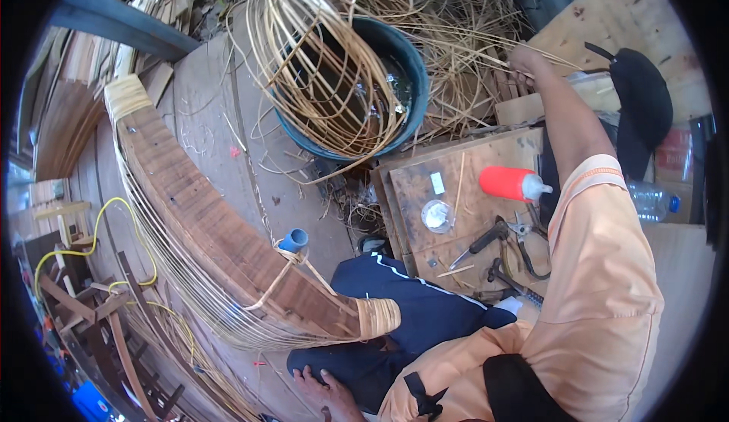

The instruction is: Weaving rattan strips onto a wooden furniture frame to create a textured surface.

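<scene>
My right hand is stretched out to the far right, its fingers closed around thin rattan strands beside a heap of loose cane. Low in the view my left hand lies with fingers apart against my dark trouser leg, holding nothing. A curved wooden piece slants across the left, its near end by my knees. Cane binding wraps both its ends, and several rattan strands run along its outer side. A short blue pipe stands at its inner edge with cane looped by it.
A blue-green bucket of water holds coiled rattan. On a low wooden board lie a red bottle, a small clear cup, a screwdriver and pliers. A yellow cord and wood scraps lie left.
</scene>
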Demonstrator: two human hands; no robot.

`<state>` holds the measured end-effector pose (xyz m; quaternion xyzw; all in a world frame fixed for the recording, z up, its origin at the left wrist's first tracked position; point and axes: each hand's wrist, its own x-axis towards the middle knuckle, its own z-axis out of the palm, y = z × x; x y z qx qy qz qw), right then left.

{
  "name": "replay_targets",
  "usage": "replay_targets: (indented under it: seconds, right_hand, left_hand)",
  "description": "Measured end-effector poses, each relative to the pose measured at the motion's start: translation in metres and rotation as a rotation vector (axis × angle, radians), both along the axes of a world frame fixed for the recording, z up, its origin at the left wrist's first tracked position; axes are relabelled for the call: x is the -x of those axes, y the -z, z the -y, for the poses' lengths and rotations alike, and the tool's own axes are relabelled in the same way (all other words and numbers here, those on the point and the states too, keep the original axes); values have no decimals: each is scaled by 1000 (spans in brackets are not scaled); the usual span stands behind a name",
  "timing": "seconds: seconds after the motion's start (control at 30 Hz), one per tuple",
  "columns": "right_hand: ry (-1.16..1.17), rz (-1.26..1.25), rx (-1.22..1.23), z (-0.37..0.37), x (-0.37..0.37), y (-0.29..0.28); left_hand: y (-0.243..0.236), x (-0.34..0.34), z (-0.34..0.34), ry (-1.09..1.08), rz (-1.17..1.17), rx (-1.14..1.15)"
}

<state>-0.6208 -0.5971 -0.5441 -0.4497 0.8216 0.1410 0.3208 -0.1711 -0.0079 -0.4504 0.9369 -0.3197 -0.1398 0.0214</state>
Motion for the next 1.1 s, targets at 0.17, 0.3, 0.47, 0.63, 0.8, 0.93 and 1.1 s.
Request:
replay_targets:
  seconds: [0.17, 0.3, 0.47, 0.63, 0.8, 0.93, 1.1]
  right_hand:
    - [-286, -29, 80, -8, 26, 15]
    - [-269, -103, 64, -18, 19, 16]
    - [-429, -137, 74, -30, 14, 31]
    - [-449, -38, 86, -21, 15, 97]
    - [-379, 203, 132, -9, -16, 139]
    - [-442, 303, 301, -5, -41, 165]
    - [-518, 424, 323, 5, -75, 195]
  left_hand:
    - [15, -7, -20, 96, 12, 89]
    - [6, -3, -20, 144, 51, -4]
    - [-8, 25, 3, -50, -108, 234]
    - [18, 38, 16, -923, -1339, 843]
    - [31, 48, 48, -1069, -1540, 1119]
    - [35, 64, 70, -1242, -1429, 1221]
    - [48, 56, 72, -1206, -1414, 1167]
